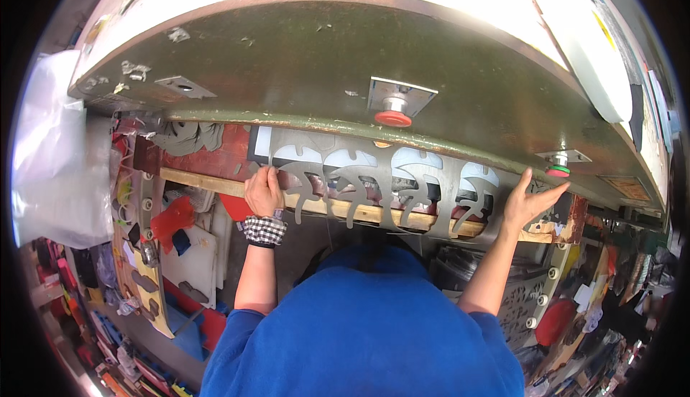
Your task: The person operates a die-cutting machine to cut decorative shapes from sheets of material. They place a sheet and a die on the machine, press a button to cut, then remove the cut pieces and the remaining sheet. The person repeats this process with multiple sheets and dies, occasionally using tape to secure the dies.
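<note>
A grey sheet point(388, 192) with a row of curved cut-outs hangs over the front wooden edge of the bed under the machine. My left hand point(264, 192), a checked cuff at its wrist, pinches the sheet's left end with closed fingers. At the other end my right hand point(530, 199) lies against the sheet, thumb and fingers stretched apart. Pale blue and white pieces point(418, 158) show through the cut-outs. A dark-framed flat piece point(262, 145) lies under the sheet's left part. The sheet's far edge is hidden beneath the machine's green beam.
Above my hands spans the green machine beam point(302, 59), with a red push button point(393, 118) and a green one point(558, 170). Grey cut pieces point(188, 137) lie on the red bed at left. Clear plastic point(61, 160) hangs far left. A wooden rail point(194, 178) runs along the front.
</note>
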A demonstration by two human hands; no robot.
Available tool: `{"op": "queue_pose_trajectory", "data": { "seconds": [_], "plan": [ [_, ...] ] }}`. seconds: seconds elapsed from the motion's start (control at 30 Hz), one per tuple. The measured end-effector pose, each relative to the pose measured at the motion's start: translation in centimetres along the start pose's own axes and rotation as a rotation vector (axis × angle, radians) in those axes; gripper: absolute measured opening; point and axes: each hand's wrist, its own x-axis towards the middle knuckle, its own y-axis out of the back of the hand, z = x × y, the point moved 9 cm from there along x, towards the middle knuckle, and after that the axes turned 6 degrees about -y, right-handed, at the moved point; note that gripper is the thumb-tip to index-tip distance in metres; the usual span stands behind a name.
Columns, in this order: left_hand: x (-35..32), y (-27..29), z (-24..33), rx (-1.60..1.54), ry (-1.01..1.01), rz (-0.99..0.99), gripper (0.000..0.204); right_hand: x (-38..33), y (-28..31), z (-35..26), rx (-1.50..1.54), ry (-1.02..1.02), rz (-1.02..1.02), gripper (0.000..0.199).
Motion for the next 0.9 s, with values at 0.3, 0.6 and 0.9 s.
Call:
{"op": "queue_pose_trajectory", "data": {
  "seconds": [0.3,0.6,0.9],
  "plan": [
    [-1.4,-0.7,-2.0,-0.167,0.136,-0.105,0.026,-6.1,-1.3,15.0,0.134,-0.508,-0.319,0.048],
    [-8.6,3.4,-3.1,-0.296,0.379,-0.259,0.018,-9.8,1.1,2.1,0.481,-0.403,-0.269,0.052],
    [-6.3,7.4,5.7,-0.184,-0.106,-0.021,0.021,-24.0,-0.3,-19.5,0.575,0.242,-0.773,0.101]
  ]
}}
